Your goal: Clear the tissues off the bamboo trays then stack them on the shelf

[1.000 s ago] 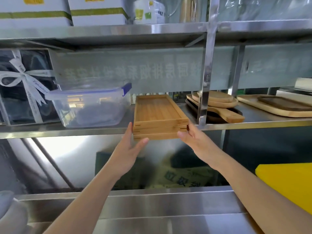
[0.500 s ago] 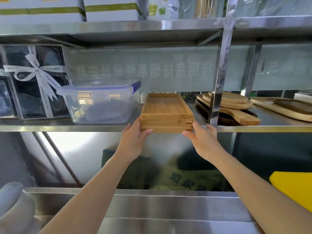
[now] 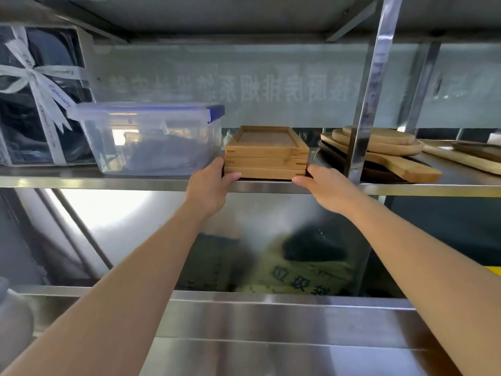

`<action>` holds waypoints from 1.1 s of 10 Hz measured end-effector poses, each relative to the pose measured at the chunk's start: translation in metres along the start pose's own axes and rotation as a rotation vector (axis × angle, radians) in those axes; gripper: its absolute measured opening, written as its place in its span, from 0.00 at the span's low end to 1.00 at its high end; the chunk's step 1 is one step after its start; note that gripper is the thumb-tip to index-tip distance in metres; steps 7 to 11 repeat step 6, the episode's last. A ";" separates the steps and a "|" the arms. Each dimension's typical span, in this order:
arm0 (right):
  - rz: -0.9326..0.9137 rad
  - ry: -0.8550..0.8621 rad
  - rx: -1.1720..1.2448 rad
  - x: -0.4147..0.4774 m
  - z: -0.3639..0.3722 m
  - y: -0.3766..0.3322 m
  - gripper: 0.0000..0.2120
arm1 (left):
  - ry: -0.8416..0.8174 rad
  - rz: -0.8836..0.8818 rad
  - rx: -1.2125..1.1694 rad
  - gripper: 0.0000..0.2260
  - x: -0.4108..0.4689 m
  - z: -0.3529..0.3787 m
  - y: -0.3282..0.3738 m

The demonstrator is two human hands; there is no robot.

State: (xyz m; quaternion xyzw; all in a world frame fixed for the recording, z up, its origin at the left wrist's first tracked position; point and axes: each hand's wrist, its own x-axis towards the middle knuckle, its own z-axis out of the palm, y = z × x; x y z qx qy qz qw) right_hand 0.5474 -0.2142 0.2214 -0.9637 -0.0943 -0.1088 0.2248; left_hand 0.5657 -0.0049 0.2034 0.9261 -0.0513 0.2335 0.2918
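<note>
A stack of three bamboo trays [image 3: 267, 158] rests on the steel shelf [image 3: 135, 181], near its front edge. My left hand [image 3: 214, 183] grips the stack's near left corner, thumb on the front face. My right hand [image 3: 322, 185] holds the near right corner, fingers curled behind the side. No tissues show on the top tray or anywhere in view.
A clear plastic box with a blue lid [image 3: 147, 139] sits just left of the stack. Round wooden boards [image 3: 379, 147] lie to the right behind a steel upright [image 3: 371, 88]. A ribboned gift box [image 3: 38, 99] stands far left. A steel counter [image 3: 271, 335] lies below.
Both hands have pushed the stack of trays further onto the shelf; its front edge now sits over the shelf instead of hanging out past it. My head has moved closer.
</note>
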 end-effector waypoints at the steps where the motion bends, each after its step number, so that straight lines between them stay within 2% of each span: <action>1: 0.008 -0.005 0.024 0.000 -0.003 -0.001 0.18 | 0.035 0.020 -0.014 0.16 -0.002 0.001 0.003; 3: 0.019 -0.017 0.028 0.001 -0.004 0.001 0.18 | 0.046 0.029 -0.003 0.14 -0.007 0.004 0.005; 5: 0.015 0.002 -0.041 -0.014 -0.007 -0.007 0.22 | -0.027 0.025 0.010 0.18 -0.022 -0.004 0.011; 6: -0.040 0.114 -0.132 -0.032 -0.027 -0.018 0.27 | 0.079 0.079 0.023 0.22 -0.040 -0.027 0.027; 11: -0.040 0.114 -0.132 -0.032 -0.027 -0.018 0.27 | 0.079 0.079 0.023 0.22 -0.040 -0.027 0.027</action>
